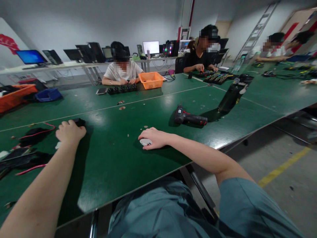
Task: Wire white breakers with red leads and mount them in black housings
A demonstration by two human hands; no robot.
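Note:
My left hand (71,131) is over the left part of the green table with its fingers curled. It grips a small black block-like part (79,122), mostly covered by the hand, so its kind cannot be made out. A bit of something white (58,145) shows beside the wrist. Near the table's front edge, my right hand (155,138) rests with its fingers wrapped round a small whitish, flat, rounded piece (146,142). A black cordless drill (189,117) lies beyond my right forearm, its handle pointing right.
Black parts with red wires (34,135) are spread at the left. A dark bottle-like object (234,94) stands tilted at the right. Across the green table (111,162), people work near an orange bin (151,81). A blue bin (49,95) sits at the far left.

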